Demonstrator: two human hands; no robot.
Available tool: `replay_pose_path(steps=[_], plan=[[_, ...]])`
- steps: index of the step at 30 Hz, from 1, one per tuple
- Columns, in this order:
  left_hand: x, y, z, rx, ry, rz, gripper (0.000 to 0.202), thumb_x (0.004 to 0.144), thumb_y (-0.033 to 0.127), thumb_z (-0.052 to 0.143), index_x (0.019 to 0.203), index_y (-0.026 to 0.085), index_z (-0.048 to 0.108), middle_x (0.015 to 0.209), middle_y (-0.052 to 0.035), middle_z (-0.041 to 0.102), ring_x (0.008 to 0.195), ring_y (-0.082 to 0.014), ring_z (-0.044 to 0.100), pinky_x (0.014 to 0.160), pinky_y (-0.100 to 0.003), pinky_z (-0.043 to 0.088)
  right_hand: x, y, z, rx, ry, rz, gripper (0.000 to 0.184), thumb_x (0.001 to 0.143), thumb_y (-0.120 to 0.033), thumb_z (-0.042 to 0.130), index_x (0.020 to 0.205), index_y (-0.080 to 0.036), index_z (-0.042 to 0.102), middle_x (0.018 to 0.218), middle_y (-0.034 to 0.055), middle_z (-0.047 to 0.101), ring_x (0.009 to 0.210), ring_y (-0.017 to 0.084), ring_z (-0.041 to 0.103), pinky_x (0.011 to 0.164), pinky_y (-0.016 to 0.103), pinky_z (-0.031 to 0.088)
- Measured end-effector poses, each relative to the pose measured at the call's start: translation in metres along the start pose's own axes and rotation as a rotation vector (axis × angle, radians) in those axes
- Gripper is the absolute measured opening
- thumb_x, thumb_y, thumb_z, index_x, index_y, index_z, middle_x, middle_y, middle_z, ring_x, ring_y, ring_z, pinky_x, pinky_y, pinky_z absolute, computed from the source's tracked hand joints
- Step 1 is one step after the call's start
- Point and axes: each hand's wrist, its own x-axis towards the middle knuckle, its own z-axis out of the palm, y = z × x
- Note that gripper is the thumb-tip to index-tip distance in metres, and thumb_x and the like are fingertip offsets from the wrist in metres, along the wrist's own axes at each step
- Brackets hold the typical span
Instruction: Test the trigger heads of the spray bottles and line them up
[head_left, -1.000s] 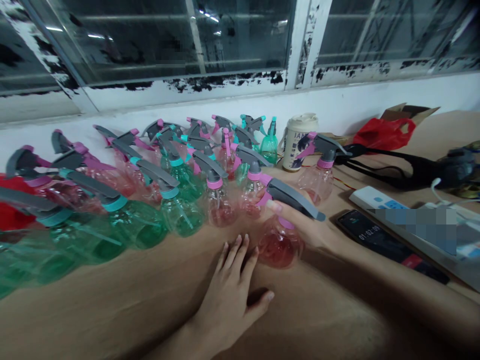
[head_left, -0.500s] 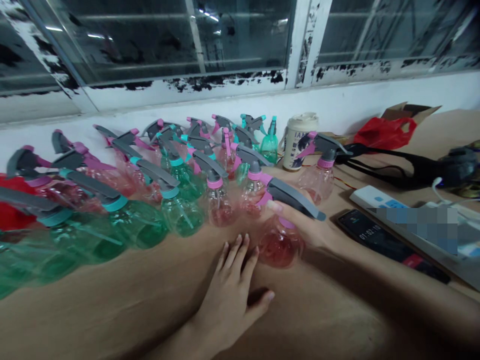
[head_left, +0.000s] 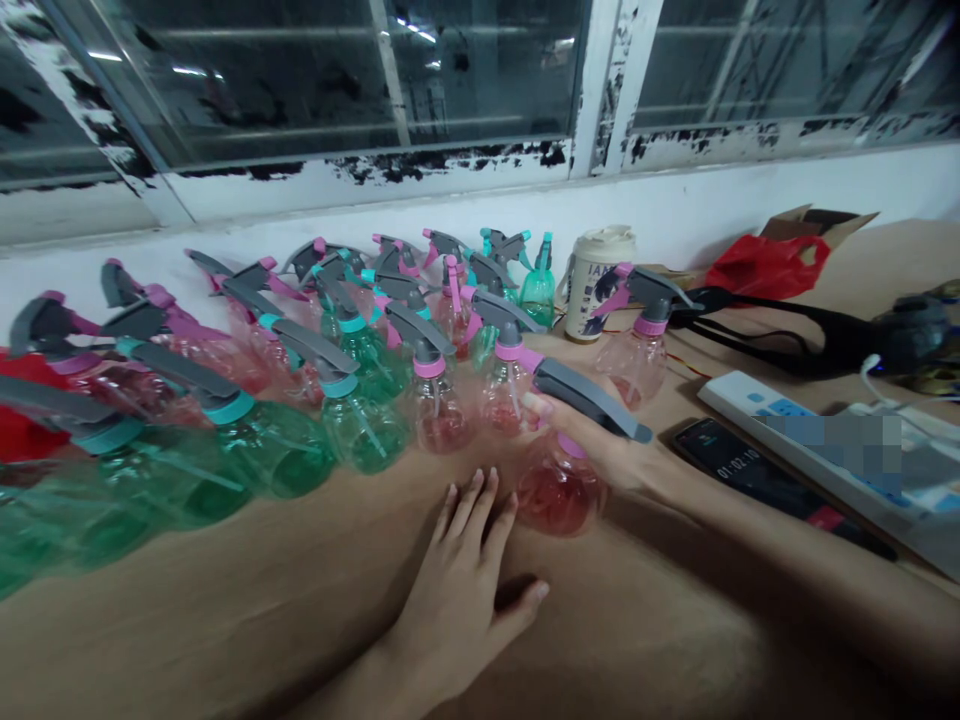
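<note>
My right hand (head_left: 600, 445) is wrapped round the neck of a pink spray bottle (head_left: 559, 490) with a grey trigger head (head_left: 589, 398), which stands on the brown table (head_left: 225, 620). My left hand (head_left: 457, 580) lies flat on the table just left of that bottle, fingers stretched out, fingertips close to its base. Behind them stand several green and pink spray bottles (head_left: 360, 420) in rows reaching to the wall.
A single pink spray bottle (head_left: 637, 345) stands apart beside a cream cup (head_left: 596, 280). To the right lie a phone (head_left: 750, 475), a white power strip (head_left: 810, 440), a black strap (head_left: 795, 335) and a red bag (head_left: 769, 265).
Almost nothing differs; my right hand's fingers have shifted slightly on the bottle's neck. My left hand has stayed flat in the same spot.
</note>
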Motion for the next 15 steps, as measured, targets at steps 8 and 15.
replay_pose_path(steps=[8,15], plan=[[0.001,0.000,-0.001,0.010,-0.010,-0.006,0.066,0.089,0.051,0.052,0.139,0.011,0.040,0.150,-0.0183,0.029,0.137,-0.0339,0.027,0.106,-0.054,0.032,-0.006,0.006,0.004,0.088,0.034,0.046,0.022,0.082,-0.047,0.060,0.086,-0.025,0.062,0.082,0.0006,0.064,0.079,0.021,0.060,0.077,0.039,0.050],[0.000,0.000,0.001,-0.012,0.002,-0.013,0.066,0.089,0.053,0.053,0.139,0.010,0.042,0.149,-0.0191,0.032,0.135,-0.0360,0.032,0.106,-0.056,0.031,-0.016,0.008,0.004,0.036,0.084,0.096,0.021,0.082,-0.043,0.060,0.083,-0.023,0.065,0.074,0.0005,0.064,0.067,0.017,0.059,0.063,0.032,0.051]])
